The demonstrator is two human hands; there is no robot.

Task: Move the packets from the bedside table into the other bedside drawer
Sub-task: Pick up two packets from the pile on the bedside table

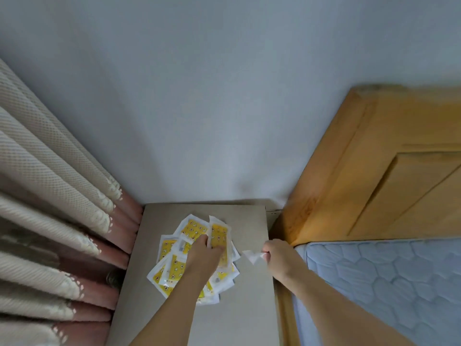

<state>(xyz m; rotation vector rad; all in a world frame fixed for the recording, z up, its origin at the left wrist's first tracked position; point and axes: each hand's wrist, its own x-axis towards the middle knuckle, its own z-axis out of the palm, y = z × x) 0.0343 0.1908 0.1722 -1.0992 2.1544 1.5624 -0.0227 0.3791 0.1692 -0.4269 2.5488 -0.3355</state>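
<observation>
While left hand (207,253) grips packets (174,268) — curtain (50,196), mattress (386,278) flank.

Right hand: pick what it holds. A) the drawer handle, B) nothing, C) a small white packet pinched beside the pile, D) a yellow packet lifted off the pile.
C: the right hand pinches a small white packet clear of the yellow packets on the bedside table.

Glossy plastic packets (193,229) lie on the matt, smooth bedside table (247,308) (varnished wooden headboard (374,171) at three o'clock).
</observation>
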